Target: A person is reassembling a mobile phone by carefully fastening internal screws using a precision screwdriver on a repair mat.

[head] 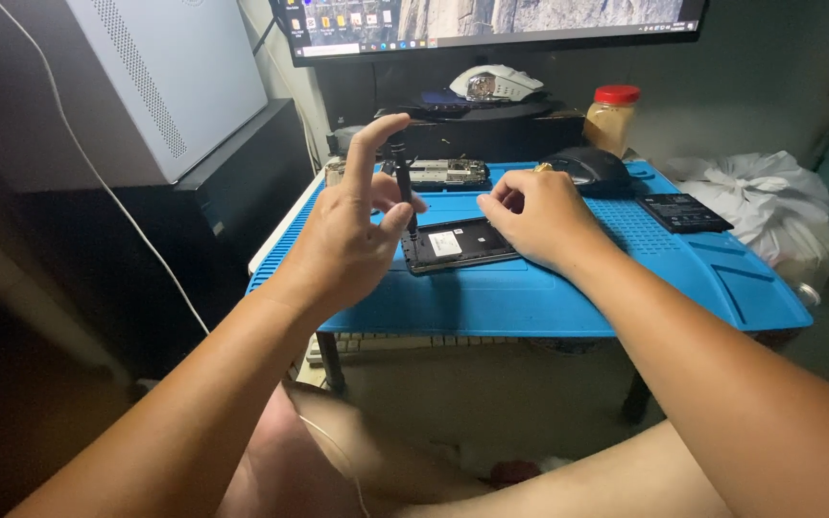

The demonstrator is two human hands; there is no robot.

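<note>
A home corner set up as a small electronics repair bench. A blue silicone work mat [568, 297] covers a low table; behind it stand a widescreen computer monitor [491, 24] and a white perforated-metal computer case [160, 82]. A red-lidded plastic jar [611, 117] and a tied white plastic bag [769, 206] sit alongside.

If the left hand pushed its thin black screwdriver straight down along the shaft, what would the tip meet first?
Probably the opened black phone body on the blue work mat. The left hand holds the thin black screwdriver nearly upright over the phone's left end, though depth is unclear.
</note>
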